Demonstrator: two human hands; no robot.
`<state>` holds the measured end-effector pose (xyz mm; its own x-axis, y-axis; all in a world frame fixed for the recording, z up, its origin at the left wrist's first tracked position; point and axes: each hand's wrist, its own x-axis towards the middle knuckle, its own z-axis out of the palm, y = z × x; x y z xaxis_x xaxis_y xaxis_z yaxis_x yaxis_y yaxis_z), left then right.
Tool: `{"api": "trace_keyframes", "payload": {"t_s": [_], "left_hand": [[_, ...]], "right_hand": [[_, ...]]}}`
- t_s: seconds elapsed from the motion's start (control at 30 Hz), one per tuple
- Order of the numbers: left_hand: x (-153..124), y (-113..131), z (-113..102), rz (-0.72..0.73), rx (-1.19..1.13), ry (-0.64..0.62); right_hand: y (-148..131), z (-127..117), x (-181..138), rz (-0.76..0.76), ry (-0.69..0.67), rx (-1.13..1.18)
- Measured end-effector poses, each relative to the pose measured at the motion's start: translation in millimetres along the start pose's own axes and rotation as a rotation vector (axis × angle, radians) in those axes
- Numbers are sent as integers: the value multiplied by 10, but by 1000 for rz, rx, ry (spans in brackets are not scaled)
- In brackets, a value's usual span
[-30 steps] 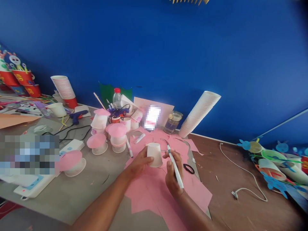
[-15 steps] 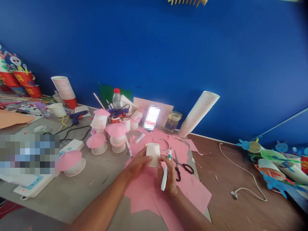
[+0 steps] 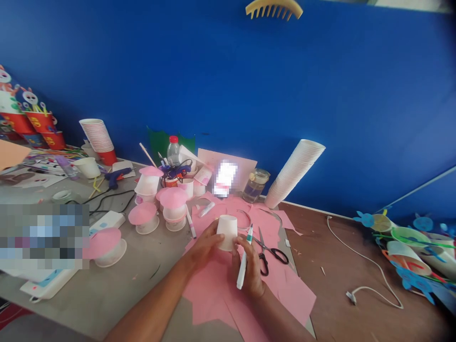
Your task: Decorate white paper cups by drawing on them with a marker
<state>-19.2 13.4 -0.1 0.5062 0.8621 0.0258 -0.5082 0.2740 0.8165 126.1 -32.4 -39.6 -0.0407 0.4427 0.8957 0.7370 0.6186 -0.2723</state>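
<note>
A plain white paper cup (image 3: 227, 232), upside down, is held over pink paper in front of me. My left hand (image 3: 207, 243) grips its left side, thumb on the near wall. A white marker (image 3: 242, 266) with a teal band lies between the fingers of my right hand (image 3: 250, 268), its tip pointing up and away. The fingertips of that hand also touch the cup's lower right side. Black-handled scissors (image 3: 268, 250) rest on the pink paper (image 3: 210, 289) just right of my right hand, blades part open.
Cups with pink paper discs (image 3: 143, 213) stand to the left. Behind are a lit phone (image 3: 225, 178), a glass jar (image 3: 255, 186) and a tall leaning stack of white cups (image 3: 295, 173). A power strip (image 3: 60, 273) lies left, a white cable (image 3: 370, 259) right.
The view has tilted up slightly, so things sit a little lower and more of the yellow comb-like piece on the wall shows. Both hands keep their hold on cup and marker.
</note>
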Motion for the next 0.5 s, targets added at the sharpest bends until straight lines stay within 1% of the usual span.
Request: {"api": "trace_keyframes", "payload": {"t_s": [0.13,0.37,0.5], "left_hand": [[1,-16,-9,0,9,7],[8,-17,-6,-9,-6,-12],[15,-26,-8,-21,37,-47]], "right_hand": [[8,9,-14,-53,40,-97],[-11,38,-28,-80,60,-159],[-18,34,-29,-71,35,-142]]}}
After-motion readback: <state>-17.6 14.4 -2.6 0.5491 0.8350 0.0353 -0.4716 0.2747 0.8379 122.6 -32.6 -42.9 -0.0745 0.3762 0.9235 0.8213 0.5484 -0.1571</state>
